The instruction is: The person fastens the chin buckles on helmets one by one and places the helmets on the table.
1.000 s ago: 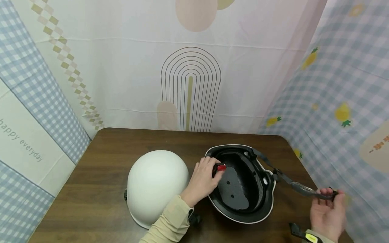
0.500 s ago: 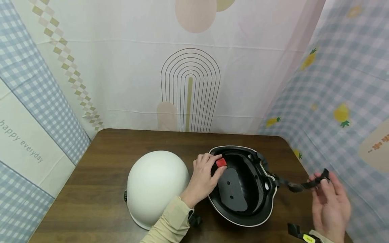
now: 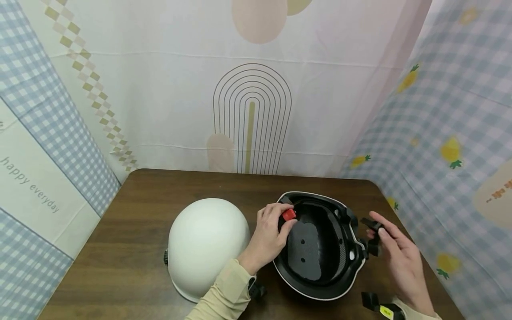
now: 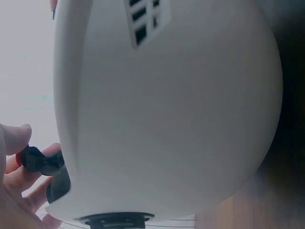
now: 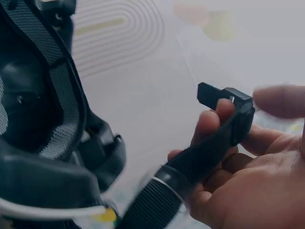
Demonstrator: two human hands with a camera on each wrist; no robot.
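Note:
An upturned helmet (image 3: 302, 271) with a black lining and white edge lies on the table. At its left rim my left hand (image 3: 266, 238) pinches a red-and-black buckle (image 3: 289, 215) between thumb and fingers. The white outer shell (image 4: 176, 114) fills most of the left wrist view, with a dark vent near its top. To the helmet's right, my right hand (image 3: 404, 260) holds a black buckle (image 5: 240, 112) at the end of a chin strap (image 5: 190, 167). The two buckles are apart, on opposite sides of the helmet.
A second white helmet (image 3: 207, 246) sits dome up to the left, close to my left forearm. Both stand on a brown wooden table (image 3: 128, 240). A patterned cloth (image 3: 172, 98) hangs behind, and a checked cloth (image 3: 472, 186) borders the right side.
My right hand has moved left toward the helmet, bringing the strap's black buckle with it; the strap has slackened. The upturned helmet has shifted slightly. My left hand stays at the rim with the red buckle.

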